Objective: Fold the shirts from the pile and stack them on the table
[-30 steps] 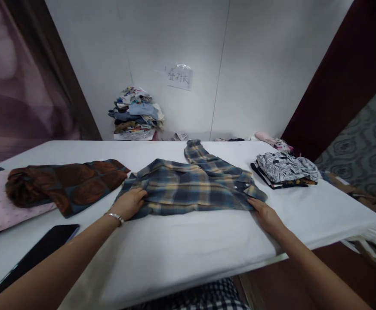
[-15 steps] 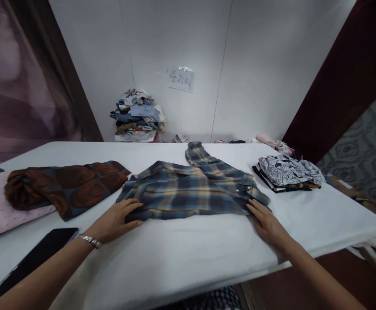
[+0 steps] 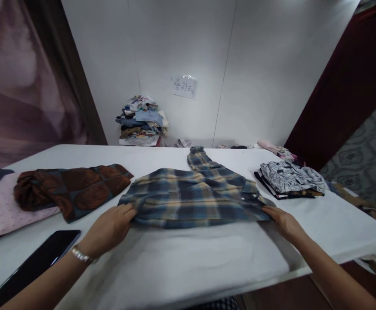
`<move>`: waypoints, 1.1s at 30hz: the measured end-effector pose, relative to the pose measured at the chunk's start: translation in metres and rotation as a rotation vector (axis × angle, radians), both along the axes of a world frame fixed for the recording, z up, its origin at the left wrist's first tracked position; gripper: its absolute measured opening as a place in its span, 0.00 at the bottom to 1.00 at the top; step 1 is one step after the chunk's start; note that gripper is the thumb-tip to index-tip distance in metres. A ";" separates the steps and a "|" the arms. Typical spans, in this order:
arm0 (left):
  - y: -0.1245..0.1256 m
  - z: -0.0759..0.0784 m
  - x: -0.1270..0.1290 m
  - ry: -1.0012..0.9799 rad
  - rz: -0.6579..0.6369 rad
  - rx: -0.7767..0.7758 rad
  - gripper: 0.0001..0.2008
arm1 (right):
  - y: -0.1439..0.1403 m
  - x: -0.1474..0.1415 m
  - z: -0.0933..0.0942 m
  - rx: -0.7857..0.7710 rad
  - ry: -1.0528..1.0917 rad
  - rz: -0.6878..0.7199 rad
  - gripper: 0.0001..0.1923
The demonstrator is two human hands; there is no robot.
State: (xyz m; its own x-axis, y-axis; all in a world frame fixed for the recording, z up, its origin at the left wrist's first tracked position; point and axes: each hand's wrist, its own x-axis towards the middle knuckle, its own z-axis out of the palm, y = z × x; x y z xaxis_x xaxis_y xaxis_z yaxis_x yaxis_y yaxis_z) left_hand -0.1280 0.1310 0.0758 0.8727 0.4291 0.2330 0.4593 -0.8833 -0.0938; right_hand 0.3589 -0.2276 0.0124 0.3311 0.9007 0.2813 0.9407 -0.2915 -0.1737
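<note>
A blue, black and tan plaid shirt (image 3: 191,198) lies partly folded across the white table (image 3: 181,267) in front of me. One sleeve stretches away towards the back, and two pale buttons show near its right end. My left hand (image 3: 112,228), with a metal bracelet at the wrist, grips the near left corner of the shirt. At the near right corner my right hand (image 3: 283,221) pinches the cloth. Between the two hands the near edge is drawn straight and looks slightly raised.
Left lie a brown patterned garment (image 3: 75,189), pink dotted cloth (image 3: 4,211) and a black phone-like slab (image 3: 39,262). Folded clothes (image 3: 291,176) sit to the right. A clothes pile (image 3: 143,118) stands by the back wall, below a paper sign (image 3: 184,87).
Both hands have gone from lying flat on the shirt's ends to gripping its near corners. They are a little farther apart, and the near edge is pulled straighter. The view has shifted slightly.
</note>
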 end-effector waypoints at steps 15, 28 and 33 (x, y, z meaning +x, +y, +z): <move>0.027 0.010 0.004 -0.172 0.185 -0.501 0.22 | 0.094 -0.026 0.075 0.001 0.409 0.144 0.22; 0.170 -0.022 0.109 -0.052 0.546 -0.445 0.38 | 0.398 0.043 0.051 -0.058 0.458 -0.314 0.15; 0.182 -0.013 0.122 0.010 0.559 -0.541 0.34 | 0.442 0.046 0.021 -0.027 0.528 -0.359 0.22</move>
